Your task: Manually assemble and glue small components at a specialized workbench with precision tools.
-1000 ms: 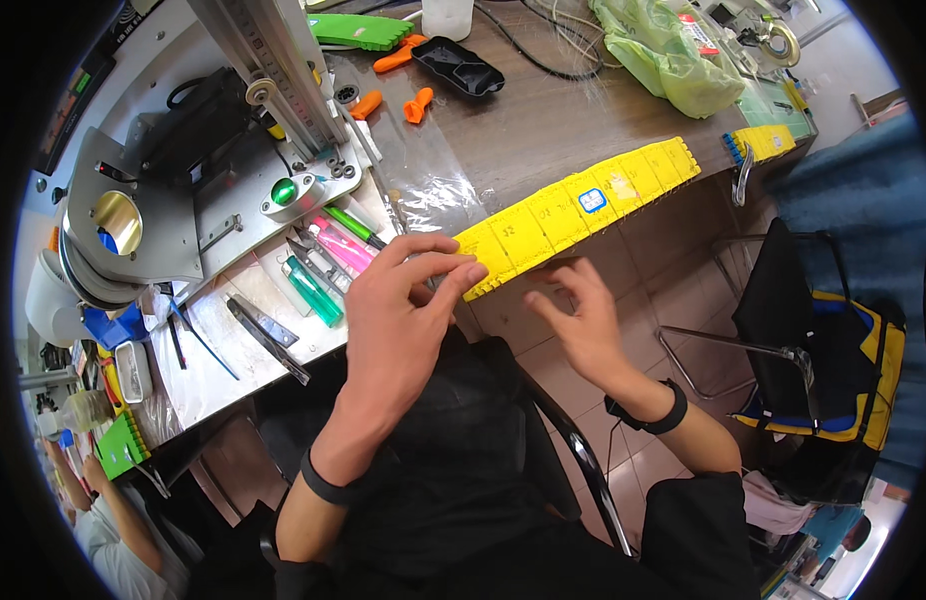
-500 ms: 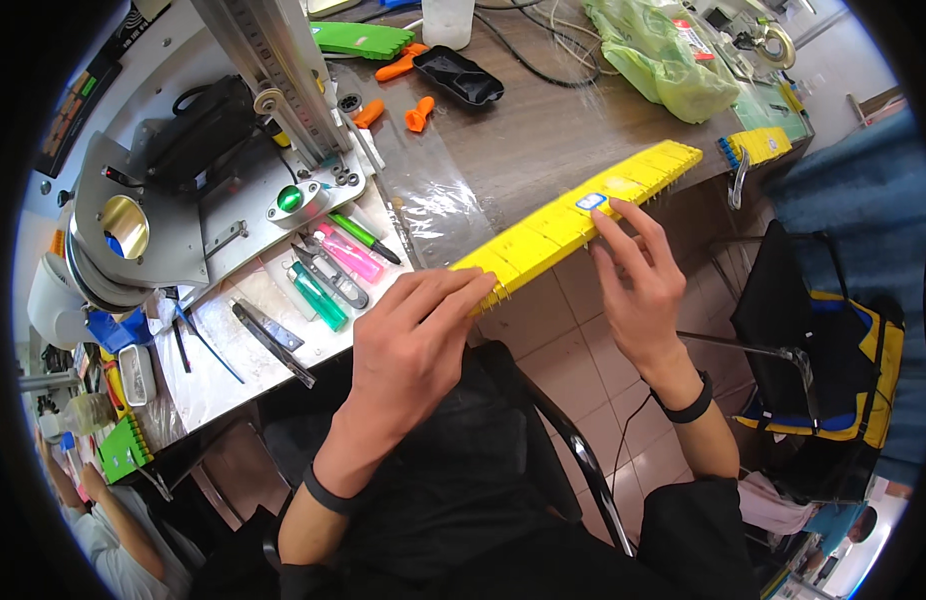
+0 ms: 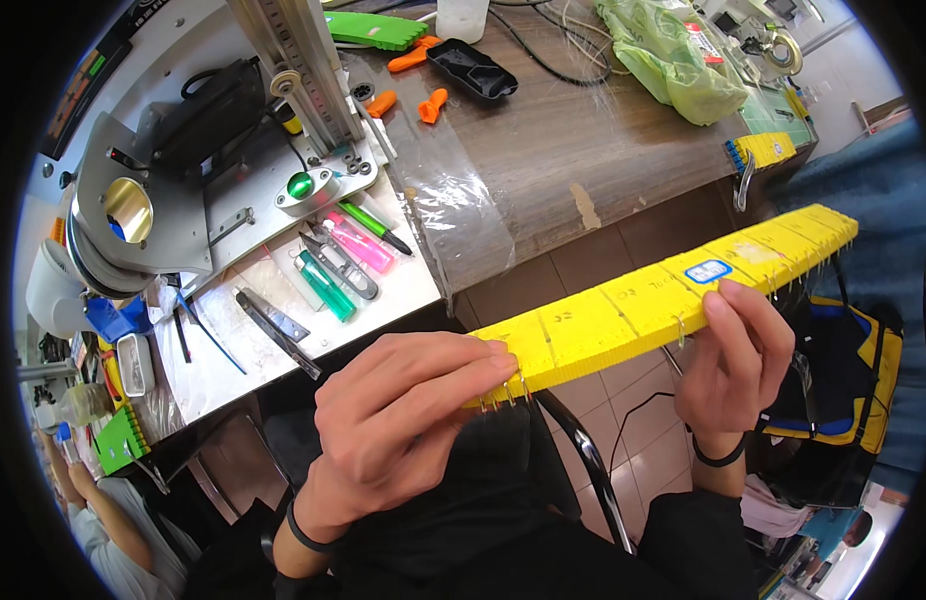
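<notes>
A long yellow foam strip (image 3: 623,305) is held up in front of me, tilted with its right end higher. Thin dark lines cross its top, and a blue-and-white label sits right of its middle. Small metal hooks hang along its near edge. My left hand (image 3: 398,415) is closed on the strip's left end, thumb and fingers beside a cluster of hooks. My right hand (image 3: 733,360) pinches the near edge just below the label, its other fingers curled. Part of the strip's underside is hidden by my hands.
On the white worktop to the left lie a green lighter (image 3: 326,286), a pink bottle (image 3: 360,245), thread snips (image 3: 341,262) and tweezers (image 3: 275,325). A metal machine (image 3: 303,90) stands behind them. The wooden table (image 3: 543,150) holds a black tray (image 3: 471,70) and a green bag (image 3: 673,60).
The yellow foam strip has come nearer and lower, shifting right. My right hand has moved right and down with it; my left hand has dropped slightly. Both still touch it.
</notes>
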The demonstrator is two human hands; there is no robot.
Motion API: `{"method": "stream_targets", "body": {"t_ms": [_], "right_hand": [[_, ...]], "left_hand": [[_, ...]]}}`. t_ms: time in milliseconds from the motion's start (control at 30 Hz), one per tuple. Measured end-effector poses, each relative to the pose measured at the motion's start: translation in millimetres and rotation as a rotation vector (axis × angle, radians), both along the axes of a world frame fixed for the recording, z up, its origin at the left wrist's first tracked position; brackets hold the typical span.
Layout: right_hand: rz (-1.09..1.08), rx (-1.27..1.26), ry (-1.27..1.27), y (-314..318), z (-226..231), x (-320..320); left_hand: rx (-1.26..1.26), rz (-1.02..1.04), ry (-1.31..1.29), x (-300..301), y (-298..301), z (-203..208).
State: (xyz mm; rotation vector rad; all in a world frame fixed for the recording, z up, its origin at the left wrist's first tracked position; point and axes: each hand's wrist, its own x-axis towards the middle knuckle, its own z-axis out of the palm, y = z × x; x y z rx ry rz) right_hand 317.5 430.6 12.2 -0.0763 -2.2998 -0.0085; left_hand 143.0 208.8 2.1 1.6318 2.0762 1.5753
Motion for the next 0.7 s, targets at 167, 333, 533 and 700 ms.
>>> {"method": "stream_targets", "body": {"t_ms": [167,333,533,700], "right_hand": [[0.004,-0.037,-0.011,-5,4,4],[0.05,-0.076,-0.025,0,1,-7],[0.085,-0.162,-0.004,24,-38,-42],[0.01,-0.274,0.025,33,-83,-59]], "left_hand": [[0.011,-0.009,-0.019,2,-4,4],[-0.001,0.014,-0.002,2,-5,1],[-0.194,0.184,0.061,8,1,-7],[-0.235,0.183,0.047,8,-10,-11]]}}
